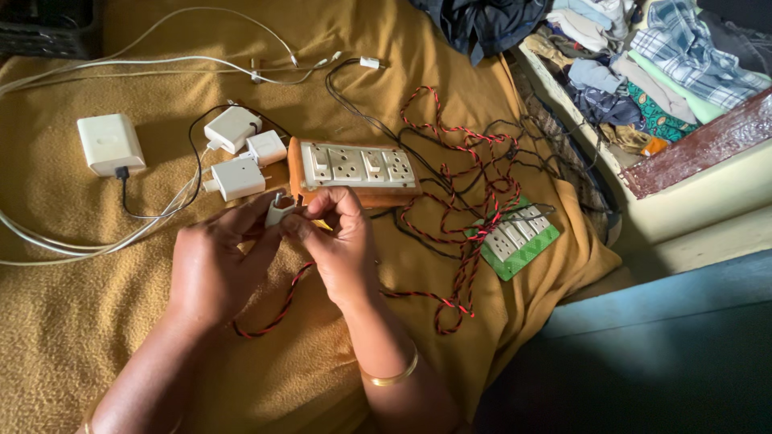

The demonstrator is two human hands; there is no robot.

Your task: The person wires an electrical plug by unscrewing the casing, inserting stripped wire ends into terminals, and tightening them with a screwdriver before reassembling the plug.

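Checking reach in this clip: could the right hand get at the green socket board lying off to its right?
Probably yes. The right hand is busy on a small white plug, but only tangled red-black wire lies across the green socket board.

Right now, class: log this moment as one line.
left hand: holds white plug | right hand: pinches plug | twisted red-black wire: on blanket | switchboard: beyond hands

White chargers (233,153), red-black twisted wire (458,241), green board (519,241), mustard blanket (80,321)
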